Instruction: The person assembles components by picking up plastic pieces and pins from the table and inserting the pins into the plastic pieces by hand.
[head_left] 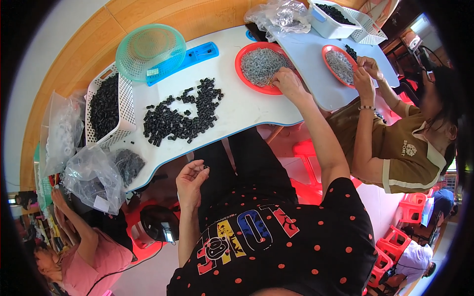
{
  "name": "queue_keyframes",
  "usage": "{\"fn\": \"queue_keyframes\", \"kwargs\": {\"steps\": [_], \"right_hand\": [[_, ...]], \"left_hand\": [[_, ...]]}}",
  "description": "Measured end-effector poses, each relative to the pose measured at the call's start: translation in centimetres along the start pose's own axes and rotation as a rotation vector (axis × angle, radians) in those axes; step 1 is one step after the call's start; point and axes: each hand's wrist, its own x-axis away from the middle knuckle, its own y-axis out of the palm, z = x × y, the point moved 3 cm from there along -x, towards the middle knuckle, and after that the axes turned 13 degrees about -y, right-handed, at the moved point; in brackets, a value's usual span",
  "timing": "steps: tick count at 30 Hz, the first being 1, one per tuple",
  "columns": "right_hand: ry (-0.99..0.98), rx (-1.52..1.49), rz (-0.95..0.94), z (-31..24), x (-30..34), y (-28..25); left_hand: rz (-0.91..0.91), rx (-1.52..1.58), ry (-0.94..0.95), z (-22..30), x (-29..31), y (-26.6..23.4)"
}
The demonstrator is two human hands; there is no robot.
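Left hand (191,180): raised below the desk edge, over the lap; fingers curled, fingertips pinching a small black part (204,168).
Right hand (288,82): stretched across the desk, resting on the near rim of the red dish (242,66); fingers bent down into the grey pieces (261,64). Whether it grips any piece cannot be told.
Desk (242,106): white top with a blue edge.
Black parts (180,114): loose pile on the desk, between the white basket and the red dish, well apart from both hands.
White basket (126,106): at the left end of the desk, filled with black parts.
Bags (91,175): clear plastic, at the near left corner of the desk, just beside the white basket.
Green basket (150,49): round, tilted against the white basket's far end.
Blue tray (197,53): flat, partly under the green basket.
Second desk (316,79): beside the red dish; carries a second red dish (327,54) of grey pieces.
Co-worker's hands (366,71): together over the second red dish.
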Motion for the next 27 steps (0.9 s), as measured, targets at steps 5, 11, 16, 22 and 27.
{"fn": "queue_keyframes", "kwargs": {"steps": [5, 11, 16, 22, 27], "right_hand": [[-0.009, -0.092, -0.116, -0.1, 2.7, 0.4], [-0.021, -0.572, -0.215, -4.7, 9.1, 0.8], [0.011, -0.901, -0.457, -15.8, 15.7, 1.9], [-0.364, -0.757, -0.538, -20.3, 16.5, 2.5], [-0.284, -0.607, -0.61, -21.1, 16.6, 2.7]], "left_hand": [[-0.089, 0.103, 0.085, 2.1, 1.5, 1.0], [-0.234, 0.149, 0.274, 8.0, 2.8, 5.4], [-0.243, 0.095, 0.297, 9.0, 3.6, 6.7], [-0.192, 0.02, 0.335, 8.9, 3.9, 6.3], [-0.184, 0.014, 0.331, 8.9, 4.1, 5.9]]}}
